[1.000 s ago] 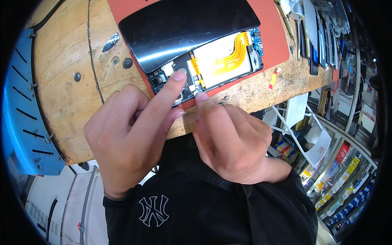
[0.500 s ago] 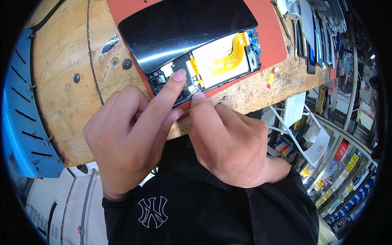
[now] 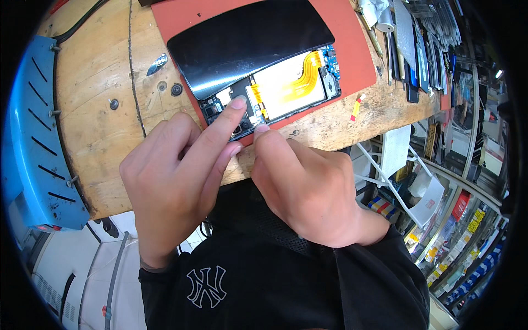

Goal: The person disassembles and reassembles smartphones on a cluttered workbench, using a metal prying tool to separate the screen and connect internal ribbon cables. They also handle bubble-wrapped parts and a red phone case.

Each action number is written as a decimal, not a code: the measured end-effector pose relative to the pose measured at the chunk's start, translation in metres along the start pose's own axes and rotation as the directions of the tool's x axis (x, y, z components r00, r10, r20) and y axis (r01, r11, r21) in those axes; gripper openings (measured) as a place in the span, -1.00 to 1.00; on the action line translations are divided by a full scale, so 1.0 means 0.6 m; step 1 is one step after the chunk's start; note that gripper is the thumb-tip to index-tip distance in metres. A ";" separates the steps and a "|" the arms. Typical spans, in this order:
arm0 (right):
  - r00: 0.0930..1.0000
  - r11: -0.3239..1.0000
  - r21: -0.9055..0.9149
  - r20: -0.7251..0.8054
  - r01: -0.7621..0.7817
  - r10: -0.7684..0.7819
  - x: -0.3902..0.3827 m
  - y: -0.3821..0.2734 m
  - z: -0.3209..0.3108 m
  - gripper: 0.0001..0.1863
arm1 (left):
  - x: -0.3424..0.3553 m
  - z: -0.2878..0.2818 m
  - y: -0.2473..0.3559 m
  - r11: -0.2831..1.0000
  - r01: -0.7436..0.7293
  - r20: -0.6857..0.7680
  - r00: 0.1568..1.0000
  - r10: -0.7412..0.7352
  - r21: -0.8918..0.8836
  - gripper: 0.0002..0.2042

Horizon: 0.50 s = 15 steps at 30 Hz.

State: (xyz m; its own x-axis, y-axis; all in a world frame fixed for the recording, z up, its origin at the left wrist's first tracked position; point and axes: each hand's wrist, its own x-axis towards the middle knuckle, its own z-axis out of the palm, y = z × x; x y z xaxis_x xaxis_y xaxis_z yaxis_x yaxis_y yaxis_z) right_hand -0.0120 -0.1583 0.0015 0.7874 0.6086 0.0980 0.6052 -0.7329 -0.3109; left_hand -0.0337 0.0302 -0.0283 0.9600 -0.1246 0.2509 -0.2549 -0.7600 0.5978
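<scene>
An opened phone (image 3: 254,115) lies slantwise on a red mat, its inner parts bare. Its black screen panel (image 3: 253,47) rests along the far side, overlapping the body. An orange flex cable (image 3: 308,77) curves over the pale battery area (image 3: 280,82). With its index finger stretched out, my left hand (image 3: 170,170) presses on the dark cover near the camera modules; its thumb is apart, by the near edge. My right hand (image 3: 305,190) is curled, one fingertip against the phone's near edge beside the small yellow connector. Anything within its curled fingers is hidden.
The red mat (image 3: 357,60) covers part of the wooden bench (image 3: 99,148). A blue slotted metal unit (image 3: 36,137) stands at the left. Phone panels and tools (image 3: 418,49) crowd the far right. A small red-yellow strip (image 3: 357,107) lies near the bench edge, beside a white folding chair (image 3: 423,201).
The view has shifted slightly, so the bench and phone sit a little differently in the picture. Both hands keep nearly the same places on the phone.
</scene>
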 end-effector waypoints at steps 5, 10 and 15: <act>1.000 1.000 -0.001 0.019 0.011 -0.011 0.004 0.001 -0.006 -0.79 | 0.000 0.002 0.002 1.000 -0.005 -0.032 0.999 0.005 -0.011 -0.54; 1.000 1.000 0.004 0.018 0.004 -0.004 0.007 -0.001 -0.008 -0.85 | -0.001 0.002 0.002 1.000 -0.002 -0.042 0.999 0.001 -0.029 -0.55; 1.000 1.000 0.026 -0.004 -0.007 0.007 0.009 0.000 -0.003 -0.85 | -0.001 0.002 0.002 1.000 0.005 -0.041 0.999 -0.006 -0.023 -0.55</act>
State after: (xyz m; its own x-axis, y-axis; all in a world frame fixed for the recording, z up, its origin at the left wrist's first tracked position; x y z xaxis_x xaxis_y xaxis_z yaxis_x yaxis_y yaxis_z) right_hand -0.0077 -0.1557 0.0040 0.7923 0.6020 0.0992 0.5962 -0.7292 -0.3358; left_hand -0.0345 0.0286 -0.0285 0.9559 -0.0943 0.2782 -0.2530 -0.7458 0.6163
